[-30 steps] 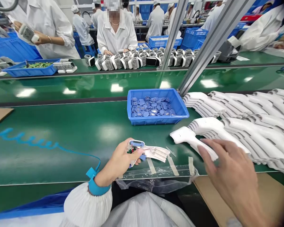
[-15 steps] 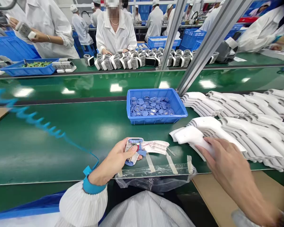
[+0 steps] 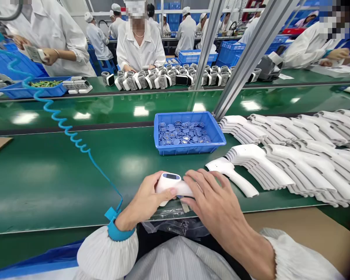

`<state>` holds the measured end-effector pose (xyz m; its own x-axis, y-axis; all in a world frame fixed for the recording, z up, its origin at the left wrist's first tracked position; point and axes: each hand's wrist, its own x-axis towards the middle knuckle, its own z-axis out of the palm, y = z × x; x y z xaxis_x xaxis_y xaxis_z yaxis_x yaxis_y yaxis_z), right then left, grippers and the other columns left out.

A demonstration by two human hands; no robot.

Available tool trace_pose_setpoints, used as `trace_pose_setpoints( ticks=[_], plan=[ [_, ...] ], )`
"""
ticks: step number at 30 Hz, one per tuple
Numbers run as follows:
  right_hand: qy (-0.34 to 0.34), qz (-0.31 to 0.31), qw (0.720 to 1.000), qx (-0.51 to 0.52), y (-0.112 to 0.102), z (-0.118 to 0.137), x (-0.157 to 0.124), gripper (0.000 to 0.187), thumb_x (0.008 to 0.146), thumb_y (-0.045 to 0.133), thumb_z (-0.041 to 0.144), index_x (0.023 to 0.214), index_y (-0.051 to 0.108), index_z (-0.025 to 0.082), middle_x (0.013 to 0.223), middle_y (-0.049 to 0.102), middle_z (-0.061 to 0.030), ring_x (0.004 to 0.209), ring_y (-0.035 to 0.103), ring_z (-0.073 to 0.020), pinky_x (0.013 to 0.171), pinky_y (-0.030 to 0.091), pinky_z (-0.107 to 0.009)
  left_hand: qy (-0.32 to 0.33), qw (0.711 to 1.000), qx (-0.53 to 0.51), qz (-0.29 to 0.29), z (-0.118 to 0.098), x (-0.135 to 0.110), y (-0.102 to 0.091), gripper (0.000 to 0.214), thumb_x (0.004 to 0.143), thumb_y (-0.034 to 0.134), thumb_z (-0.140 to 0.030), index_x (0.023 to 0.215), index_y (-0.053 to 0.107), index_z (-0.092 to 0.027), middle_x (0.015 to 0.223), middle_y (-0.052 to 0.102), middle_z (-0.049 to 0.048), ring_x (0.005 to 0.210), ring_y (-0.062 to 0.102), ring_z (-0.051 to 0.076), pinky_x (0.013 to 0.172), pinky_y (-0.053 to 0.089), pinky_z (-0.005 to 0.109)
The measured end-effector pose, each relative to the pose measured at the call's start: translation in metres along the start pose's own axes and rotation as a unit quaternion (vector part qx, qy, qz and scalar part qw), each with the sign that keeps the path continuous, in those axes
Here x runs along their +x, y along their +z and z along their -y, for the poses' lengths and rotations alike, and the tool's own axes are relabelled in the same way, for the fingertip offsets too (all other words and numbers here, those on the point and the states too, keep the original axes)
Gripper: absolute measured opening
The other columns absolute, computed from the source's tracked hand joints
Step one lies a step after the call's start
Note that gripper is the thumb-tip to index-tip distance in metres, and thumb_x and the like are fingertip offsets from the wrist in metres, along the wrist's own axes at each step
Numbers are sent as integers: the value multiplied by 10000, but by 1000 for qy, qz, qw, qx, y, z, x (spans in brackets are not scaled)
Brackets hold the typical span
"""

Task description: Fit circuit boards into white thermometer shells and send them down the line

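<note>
A white infrared thermometer with a small dark display set in a blue surround is held low over the near edge of the green bench. My left hand is closed around its head, with the thumb lying across the front. My right hand grips the handle, fingers over the top and thumb below. The underside of the thermometer and most of its handle are hidden by my hands. Right of my right hand, a single white shell half lies on the bench, apart from the stacked shell halves.
Behind my hands stands a blue bin of small blue parts. A coiled blue cord runs to my left wristband. A metal post rises behind the stacks. Across the bench, co-workers handle grey-cuffed devices.
My right hand has come left from the shell stack to the thermometer. Its inner parts were showing; now its outer face with the display is up. The cord has swung.
</note>
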<state>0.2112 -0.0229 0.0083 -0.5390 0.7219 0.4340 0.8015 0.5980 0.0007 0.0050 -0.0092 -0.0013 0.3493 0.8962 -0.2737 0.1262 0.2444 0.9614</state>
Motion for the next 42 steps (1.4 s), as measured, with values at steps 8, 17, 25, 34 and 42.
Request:
trace_pose_setpoints(
  ticks=[8,17,25,34,42],
  plan=[
    [181,149,884,403,-10,-14,28,258,975,541,413,1128,646,234,1060,706,-30,925,650,-169,778,498,-292,37,990,125,-51,-1,-4,3,319,832,715,-435,974,610,-170,808,597,-20,700,496,120,596,381,223],
    [165,-58,968,181,33,39,76,497,994,475,391,546,421,182,535,449,38,503,359,-87,539,218,-282,90,967,232,-49,-5,3,16,54,759,559,-163,757,610,-146,667,645,15,570,521,126,498,323,236],
    [205,-176,944,188,14,33,55,554,988,469,404,488,371,187,466,396,42,448,356,-78,515,249,-266,95,950,293,-57,-4,-15,27,327,812,621,-368,1081,624,-182,915,741,77,717,681,228,576,442,281],
    [314,-65,933,160,3,41,34,616,988,380,501,477,550,200,507,606,-47,496,500,-152,544,254,-299,97,926,358,-65,-8,-32,50,325,813,590,-357,1037,630,-125,921,727,171,788,705,347,647,489,384],
    [219,66,939,257,-20,-18,76,481,1029,387,437,738,677,188,706,712,6,630,639,-127,628,442,-237,37,949,304,-75,-16,-48,-4,264,894,597,-463,895,607,-199,778,666,18,668,606,198,583,378,284]
  ],
)
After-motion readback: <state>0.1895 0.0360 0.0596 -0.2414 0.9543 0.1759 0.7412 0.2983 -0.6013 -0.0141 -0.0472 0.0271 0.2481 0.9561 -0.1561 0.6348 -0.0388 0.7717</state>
